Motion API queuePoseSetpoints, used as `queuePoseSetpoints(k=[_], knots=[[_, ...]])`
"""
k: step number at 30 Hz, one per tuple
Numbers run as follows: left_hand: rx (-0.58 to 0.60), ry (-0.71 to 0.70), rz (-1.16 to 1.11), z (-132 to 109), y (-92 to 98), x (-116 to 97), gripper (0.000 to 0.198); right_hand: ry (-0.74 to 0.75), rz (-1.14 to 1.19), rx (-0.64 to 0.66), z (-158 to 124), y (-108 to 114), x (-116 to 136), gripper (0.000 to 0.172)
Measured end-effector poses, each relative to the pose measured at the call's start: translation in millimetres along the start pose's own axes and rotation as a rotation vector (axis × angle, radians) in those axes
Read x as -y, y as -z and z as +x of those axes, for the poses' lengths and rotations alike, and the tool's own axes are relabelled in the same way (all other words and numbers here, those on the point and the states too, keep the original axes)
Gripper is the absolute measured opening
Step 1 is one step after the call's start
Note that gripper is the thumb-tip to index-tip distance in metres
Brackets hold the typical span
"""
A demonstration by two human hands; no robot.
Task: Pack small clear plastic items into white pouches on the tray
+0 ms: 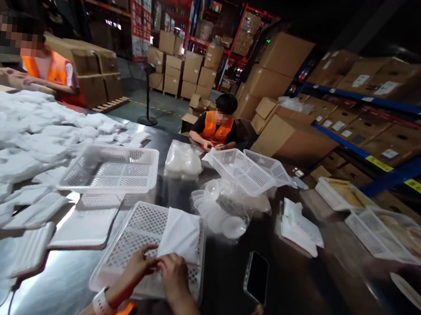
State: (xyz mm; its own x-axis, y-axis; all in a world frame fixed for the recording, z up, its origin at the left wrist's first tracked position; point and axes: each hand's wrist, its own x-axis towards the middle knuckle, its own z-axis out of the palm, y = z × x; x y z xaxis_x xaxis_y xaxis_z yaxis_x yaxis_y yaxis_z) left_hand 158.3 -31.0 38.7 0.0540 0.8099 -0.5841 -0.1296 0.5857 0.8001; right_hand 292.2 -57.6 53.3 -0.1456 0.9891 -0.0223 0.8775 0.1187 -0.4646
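- Foreground: white wristband (102,304), left hand (137,269) and right hand (173,274), fingertips curled together by the white packet (181,235); whether they grasp it cannot be told.
- White packet: flat upon the near perforated basket (142,228), probably serving as raised support.
- Phone (257,277): right of that basket, presumably aside to free working room.

To the right of the right hand (174,274), a hand could pass over bare table (223,274) between the near basket (146,218), which lay under both hands, and the phone (257,277). Ahead, a gap ran between the far basket (107,187) and the cups (234,226), but the puffy bag (183,159) stood at its far end, and the tilted basket (244,171) blocked ahead-right. Left of the left hand (136,270), bare table lay open as far as the white block (33,249).
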Motion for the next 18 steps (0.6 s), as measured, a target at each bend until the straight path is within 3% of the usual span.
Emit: queuePoseSetpoints(k=[4, 11, 18], knots=[[-0.007, -0.002, -0.028, -4, -1.8, 0, 0.053, -0.03, -0.005, 0.013, 1, 2, 1, 0.015], [-0.022, 0.001, -0.027, -5, -2.7, -2, 0.04, 0.059, -0.083, -0.061, -2, -6, -3, 0.015], [-0.052, -0.055, -0.024, 0, -9.9, 6, 0.04, 0.269, -0.27, -0.199, -9, -31, -19, 0.024]])
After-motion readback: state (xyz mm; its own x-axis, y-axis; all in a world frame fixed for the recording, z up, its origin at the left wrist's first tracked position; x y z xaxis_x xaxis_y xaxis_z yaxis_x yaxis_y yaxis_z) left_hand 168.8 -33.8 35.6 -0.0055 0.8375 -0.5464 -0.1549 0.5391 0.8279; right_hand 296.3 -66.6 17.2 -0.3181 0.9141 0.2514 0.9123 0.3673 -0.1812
